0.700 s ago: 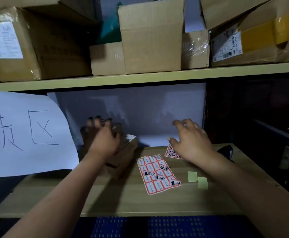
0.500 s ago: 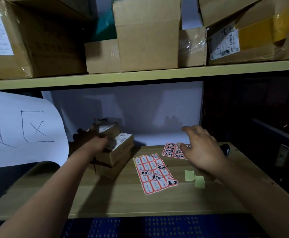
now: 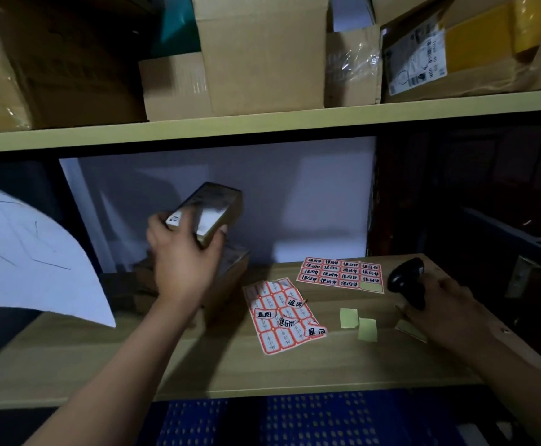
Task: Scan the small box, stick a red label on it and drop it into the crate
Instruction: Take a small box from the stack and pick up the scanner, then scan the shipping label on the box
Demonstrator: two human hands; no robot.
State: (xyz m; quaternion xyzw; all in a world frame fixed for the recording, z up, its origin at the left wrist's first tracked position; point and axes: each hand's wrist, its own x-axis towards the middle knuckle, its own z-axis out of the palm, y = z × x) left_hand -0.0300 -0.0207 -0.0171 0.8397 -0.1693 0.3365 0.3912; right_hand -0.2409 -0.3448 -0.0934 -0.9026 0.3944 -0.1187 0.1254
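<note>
My left hand (image 3: pixel 182 255) grips a small cardboard box (image 3: pixel 213 209) with a white label, held tilted in the air above a stack of similar boxes (image 3: pixel 230 268) on the wooden shelf. My right hand (image 3: pixel 439 304) is closed around a black handheld scanner (image 3: pixel 406 281) at the shelf's right side. Two sheets of red-bordered labels lie between the hands: one (image 3: pixel 283 313) near the middle with several stickers peeled up, another (image 3: pixel 341 273) further back. A blue crate (image 3: pixel 311 416) shows below the shelf's front edge.
Two small yellow-green paper squares (image 3: pixel 357 323) lie right of the near label sheet. A white paper sign (image 3: pixel 31 262) hangs at the left. The upper shelf (image 3: pixel 262 123) carries several large cardboard boxes close overhead. A dark metal frame stands at the right.
My left hand has lifted the top small box off the stack and raised it. My right hand moved right, off the far label sheet, and closed on the scanner.
</note>
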